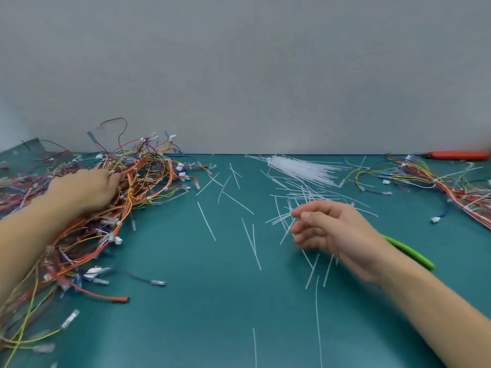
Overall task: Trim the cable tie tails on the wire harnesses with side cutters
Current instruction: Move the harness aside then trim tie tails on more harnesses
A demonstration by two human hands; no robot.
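Note:
A big tangled pile of wire harnesses (148,179), red, yellow and blue with white connectors, covers the left of the teal table (191,301). My left hand (85,189) reaches into this pile, and its fingers curl down among the wires and grip a harness. My right hand (329,229) hovers over the table at centre right with its fingers loosely curled and nothing in them. The green handle of the side cutters (409,252) lies on the table just behind that hand's wrist; the jaws are hidden.
Cut white tie tails (251,243) are scattered over the middle of the table. A bundle of unused white cable ties (300,167) lies at the back centre. A second heap of harnesses (435,179) sits at the right, with an orange-handled tool (459,155) beyond it. A grey wall stands behind the table.

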